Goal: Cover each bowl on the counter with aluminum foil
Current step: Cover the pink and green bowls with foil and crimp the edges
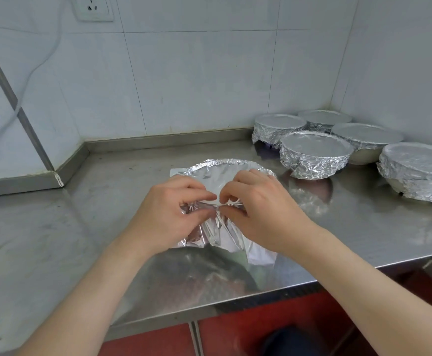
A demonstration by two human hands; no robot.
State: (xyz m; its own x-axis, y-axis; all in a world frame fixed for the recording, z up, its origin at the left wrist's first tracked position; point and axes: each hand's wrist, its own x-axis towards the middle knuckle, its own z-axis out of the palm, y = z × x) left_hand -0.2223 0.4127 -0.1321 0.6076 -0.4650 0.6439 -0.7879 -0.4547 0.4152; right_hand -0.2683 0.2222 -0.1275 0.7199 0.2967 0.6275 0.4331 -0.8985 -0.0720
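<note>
A sheet of aluminum foil (211,173) lies over a bowl at the middle of the steel counter (81,227); the bowl itself is hidden under it. My left hand (168,209) and my right hand (258,209) pinch the foil at the bowl's near rim, thumbs and fingers curled into the crumpled edge. The far rim is folded down, and loose foil hangs toward me below my hands. Several foil-covered bowls (315,152) stand grouped at the back right.
The counter's front edge (235,301) runs close below my forearms, above a red floor. White tiled walls enclose the back and right. A wall socket (91,7) with a hanging cord sits at the upper left.
</note>
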